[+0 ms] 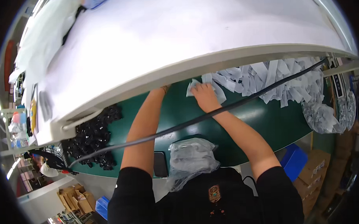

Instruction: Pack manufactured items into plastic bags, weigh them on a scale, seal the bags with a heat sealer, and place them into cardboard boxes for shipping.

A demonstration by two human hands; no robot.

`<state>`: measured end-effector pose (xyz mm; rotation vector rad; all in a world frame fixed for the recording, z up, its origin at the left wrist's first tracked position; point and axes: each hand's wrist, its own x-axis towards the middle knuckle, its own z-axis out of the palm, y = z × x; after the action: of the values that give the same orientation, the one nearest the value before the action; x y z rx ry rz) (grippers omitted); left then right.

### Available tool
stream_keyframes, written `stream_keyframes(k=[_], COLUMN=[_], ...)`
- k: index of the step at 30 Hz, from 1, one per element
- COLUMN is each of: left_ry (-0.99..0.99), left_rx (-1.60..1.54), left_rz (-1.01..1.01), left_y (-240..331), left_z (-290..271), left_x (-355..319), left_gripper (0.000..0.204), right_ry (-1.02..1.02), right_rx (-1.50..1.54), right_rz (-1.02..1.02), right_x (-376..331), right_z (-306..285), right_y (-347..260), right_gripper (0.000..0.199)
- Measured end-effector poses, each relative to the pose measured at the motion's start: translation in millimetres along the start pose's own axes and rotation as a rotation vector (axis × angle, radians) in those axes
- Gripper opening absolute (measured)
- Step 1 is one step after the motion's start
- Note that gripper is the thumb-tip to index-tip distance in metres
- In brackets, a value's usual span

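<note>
Right now your right hand (pixel 204 96) lies flat on a small white paper slip (pixel 194 87) on the dark green bench (pixel 263 125). Its fingers are spread and press the slip down, so this hand is open, not gripping. The slip sits at about 12 o'clock from your chest, just past the long black cable (pixel 195 120) that runs across the bench.

Your left hand (pixel 164 88) reaches up to 11 o'clock and goes under the big white curved shelf edge (pixel 209 63). The shelf hides the fingers, so you cannot tell if that hand is open or closed.

At 2 o'clock a big heap of white paper slips (pixel 273 79) lies loose, and its near end touches the slip under your hand. At 9 o'clock there is a pile of small black plastic parts (pixel 94 136). A crinkly clear plastic bag (pixel 191 159) rests close to your chest at 6 o'clock.

Be careful here. The cable lies over both your forearms, so a quick pull back could snag it and drag things. The slips are light, so a fast sweep of your arm could push some off the bench. You also cannot see your left fingers, so they could bump the shelf.
</note>
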<state>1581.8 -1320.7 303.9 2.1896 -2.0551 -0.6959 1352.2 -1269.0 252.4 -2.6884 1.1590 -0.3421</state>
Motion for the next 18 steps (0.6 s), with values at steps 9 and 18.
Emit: stream_keyframes(k=[9,18], left_ry=[0.396,0.395], left_rx=[0.211,0.205], left_rz=[0.071,0.114], left_y=[-34.0,40.3], left_z=[34.0,57.1], left_x=[26.8,23.7], left_gripper=[0.034,0.059], right_ry=[0.146,-0.05], right_rx=[0.186,0.69], right_rz=[-0.068,0.394], right_x=[-64.7,-94.5], right_z=[-54.1,-78.0], right_y=[27.2,18.9], right_gripper=[0.034,0.028])
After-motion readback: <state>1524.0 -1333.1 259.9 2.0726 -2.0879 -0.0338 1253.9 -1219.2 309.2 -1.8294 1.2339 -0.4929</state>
